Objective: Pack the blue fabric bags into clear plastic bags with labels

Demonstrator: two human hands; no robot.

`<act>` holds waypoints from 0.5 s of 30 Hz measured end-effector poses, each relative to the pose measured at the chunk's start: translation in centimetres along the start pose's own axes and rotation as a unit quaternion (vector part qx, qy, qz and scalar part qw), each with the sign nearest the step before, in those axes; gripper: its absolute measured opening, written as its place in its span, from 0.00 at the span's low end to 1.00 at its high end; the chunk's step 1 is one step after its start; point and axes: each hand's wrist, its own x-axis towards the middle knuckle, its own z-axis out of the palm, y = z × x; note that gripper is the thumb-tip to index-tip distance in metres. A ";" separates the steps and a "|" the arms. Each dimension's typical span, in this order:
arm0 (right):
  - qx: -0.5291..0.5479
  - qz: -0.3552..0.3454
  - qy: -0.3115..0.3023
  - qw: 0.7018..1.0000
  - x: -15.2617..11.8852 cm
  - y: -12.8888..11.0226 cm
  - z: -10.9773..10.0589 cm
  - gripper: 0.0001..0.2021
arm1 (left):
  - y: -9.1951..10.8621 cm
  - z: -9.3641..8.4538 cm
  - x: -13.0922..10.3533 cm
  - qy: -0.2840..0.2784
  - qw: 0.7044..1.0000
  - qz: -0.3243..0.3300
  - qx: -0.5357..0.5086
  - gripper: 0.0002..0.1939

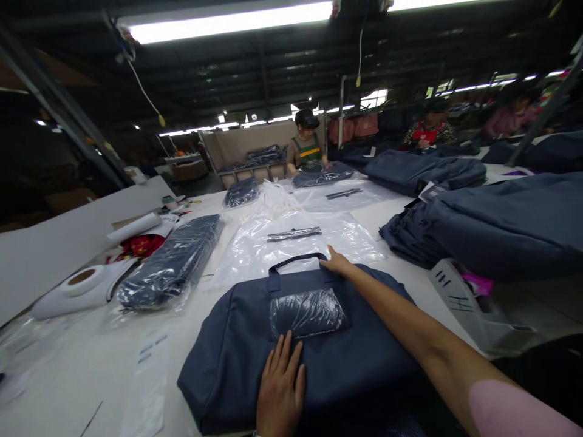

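A navy duffel bag (246,358) lies across the near side of the white table. On its upper face sits a small plastic-wrapped navy packet (307,312). My left hand (281,382) rests flat on the bag just below the packet, fingers stretched out. At the bag's far edge, my right hand (334,262) has its fingers closed at the right end of the bag's carry handle (294,261). Beyond the handle, clear plastic bags (300,221) are spread in a pile, a dark strip showing on the top one.
At left lie a plastic-wrapped folded bag (175,261) and a tape roll (82,280). Navy bags (510,218) are heaped at right above a white bin (473,309). A co-worker (307,145) stands across the table; others work at the far right.
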 end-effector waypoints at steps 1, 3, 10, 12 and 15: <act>0.008 0.002 0.005 1.000 0.7 0.0 0.1 0.41 | -0.1 0.1 0.0 0.004 1.000 0.002 0.005 0.28; 0.028 0.000 0.021 0.999 1.0 0.1 0.2 0.39 | -0.1 0.3 0.0 0.008 1.000 0.004 0.008 0.28; -0.041 -0.190 -0.072 0.978 -5.6 1.8 2.7 0.22 | -0.2 0.4 -0.1 0.011 1.000 0.015 0.005 0.29; -0.068 -0.245 -0.063 0.965 -8.0 2.2 3.7 0.20 | -0.6 1.2 -0.4 0.023 0.999 0.027 0.006 0.30; -0.070 -0.277 -0.039 0.958 -10.3 2.3 4.6 0.26 | -1.2 3.3 -1.0 0.061 0.998 0.031 0.000 0.35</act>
